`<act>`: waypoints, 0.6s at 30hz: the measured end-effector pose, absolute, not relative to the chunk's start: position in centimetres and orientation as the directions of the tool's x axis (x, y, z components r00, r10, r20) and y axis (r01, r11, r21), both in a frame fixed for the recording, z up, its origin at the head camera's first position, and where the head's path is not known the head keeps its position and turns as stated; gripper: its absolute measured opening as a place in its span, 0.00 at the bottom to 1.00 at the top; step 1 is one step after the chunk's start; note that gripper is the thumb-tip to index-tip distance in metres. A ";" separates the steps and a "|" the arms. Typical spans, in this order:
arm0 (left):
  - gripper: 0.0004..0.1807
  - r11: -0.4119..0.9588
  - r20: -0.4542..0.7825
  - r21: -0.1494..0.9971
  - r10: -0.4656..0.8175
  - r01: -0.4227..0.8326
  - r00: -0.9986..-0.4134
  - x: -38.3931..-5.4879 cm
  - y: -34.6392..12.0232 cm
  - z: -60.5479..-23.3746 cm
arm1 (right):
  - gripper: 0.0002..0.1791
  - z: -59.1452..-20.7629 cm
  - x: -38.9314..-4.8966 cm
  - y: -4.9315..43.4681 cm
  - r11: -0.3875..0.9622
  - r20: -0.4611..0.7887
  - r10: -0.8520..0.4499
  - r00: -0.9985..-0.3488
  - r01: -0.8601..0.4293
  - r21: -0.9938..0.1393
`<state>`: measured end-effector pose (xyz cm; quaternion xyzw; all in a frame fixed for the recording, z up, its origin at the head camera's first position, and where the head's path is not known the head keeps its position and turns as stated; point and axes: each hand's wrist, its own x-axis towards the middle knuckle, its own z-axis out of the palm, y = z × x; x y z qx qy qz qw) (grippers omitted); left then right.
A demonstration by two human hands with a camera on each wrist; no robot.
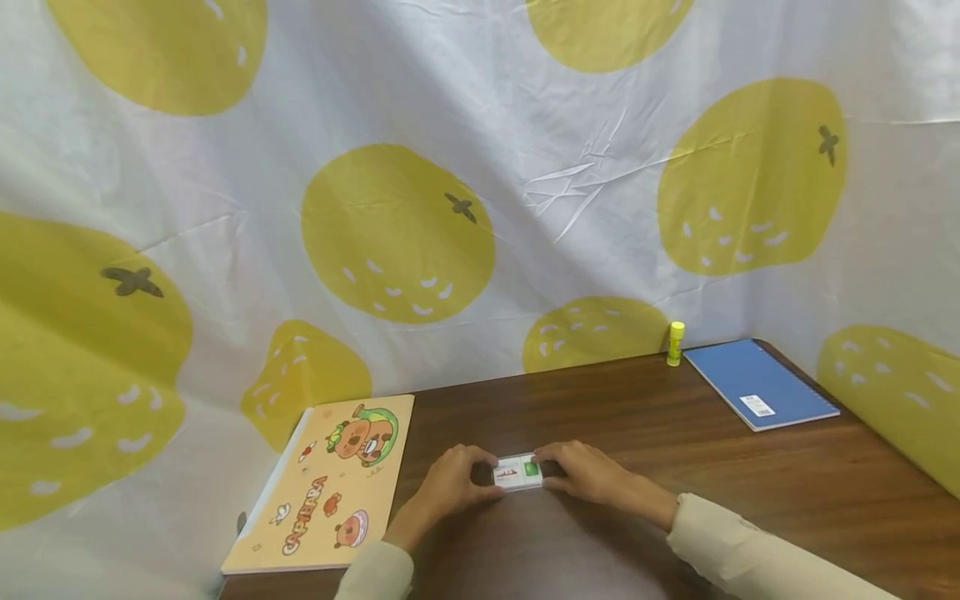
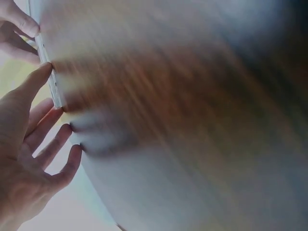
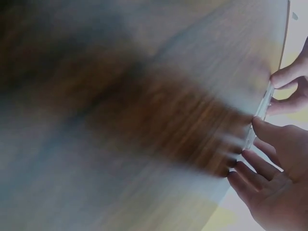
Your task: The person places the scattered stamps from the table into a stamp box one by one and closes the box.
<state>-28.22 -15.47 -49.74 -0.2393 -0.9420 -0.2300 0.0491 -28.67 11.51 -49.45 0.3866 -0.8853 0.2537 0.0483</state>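
Note:
On the wooden table lies a small flat rectangular case (image 1: 517,472) with clear edges, a white face, red print at its left and a green square at its right. My left hand (image 1: 452,483) pinches its left end between thumb and fingers. The right end is pinched by my right hand (image 1: 587,472) in the same way. In the left wrist view the case (image 2: 54,89) shows only as a thin edge under the left hand (image 2: 24,144). Edge-on too, the case (image 3: 263,103) appears in the right wrist view beside the right hand (image 3: 274,178).
A peach-coloured capybara-print folder or book (image 1: 330,483) lies left of the left hand. Toward the back right, a yellow glue stick (image 1: 676,344) stands upright beside a blue spiral notebook (image 1: 757,379). A white curtain (image 1: 517,250) with yellow fruit shapes hangs behind the brown table (image 1: 607,400).

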 end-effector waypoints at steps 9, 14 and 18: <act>0.25 0.780 0.196 0.406 0.435 0.476 -0.879 -28.2 -15.3 -49.6 | 0.20 -49.8 -28.8 11.9 0.583 0.263 -0.670 -0.694 -0.711 -0.392; 0.26 0.777 0.174 0.417 0.441 0.472 -0.880 -28.1 -15.3 -49.3 | 0.20 -49.7 -28.7 11.8 0.596 0.257 -0.659 -0.707 -0.700 -0.394; 0.27 0.773 0.177 0.425 0.439 0.471 -0.881 -27.9 -15.7 -48.8 | 0.23 -49.9 -28.6 12.0 0.610 0.266 -0.653 -0.709 -0.701 -0.368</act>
